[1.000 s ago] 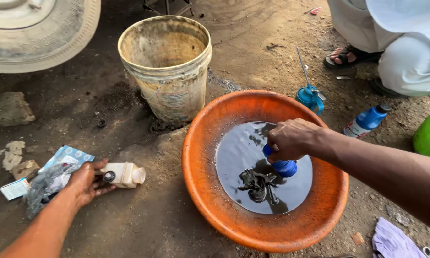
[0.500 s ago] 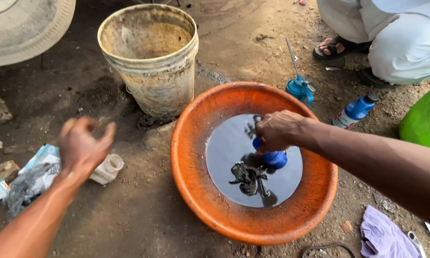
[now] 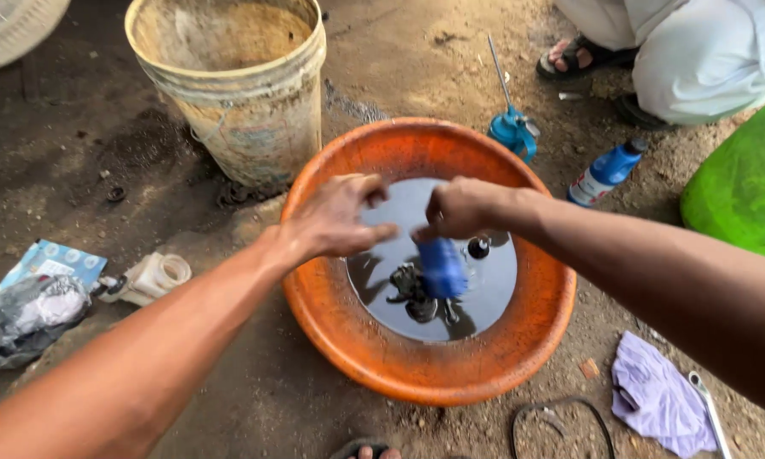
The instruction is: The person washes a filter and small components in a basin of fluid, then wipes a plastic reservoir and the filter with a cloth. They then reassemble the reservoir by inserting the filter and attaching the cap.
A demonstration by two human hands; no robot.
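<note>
Both hands meet over an orange basin (image 3: 433, 374) that sits on the dirt ground (image 3: 76, 153) and holds a pool of dark liquid (image 3: 484, 293). The right hand (image 3: 463, 208) comes in from 3 o'clock with its grip closed around the top of a blue bottle (image 3: 442, 268). The bottle hangs nearly upright with its lower end down at the dark liquid, near the centre of the basin. The left hand (image 3: 335, 221) reaches in from 8 o'clock; its grip is wide, fingers spread and holding nothing, with the fingertips just beside the bottle's top and the right hand. Whether they touch the bottle cannot be told.

A dark lumpy object (image 3: 412, 293) lies in the liquid just at 9 o'clock of the bottle, and a small black round cap (image 3: 478, 248) floats at 2 o'clock of it.

A dirty pale bucket (image 3: 233, 93) stands at 11 o'clock of the basin. At 1 o'clock are a blue oil can with a long spout (image 3: 514, 127) and a second blue bottle (image 3: 608, 172) lying tilted on the ground. Near them crouches another person in white clothes (image 3: 705, 51) and sandals. A green object (image 3: 744, 187) lies at 3 o'clock. At 9 o'clock lie a small whitish container (image 3: 148, 279), a plastic bag (image 3: 25, 319) and a blue packet (image 3: 51, 259). A lilac rag (image 3: 654, 395) lies at 4 o'clock.
</note>
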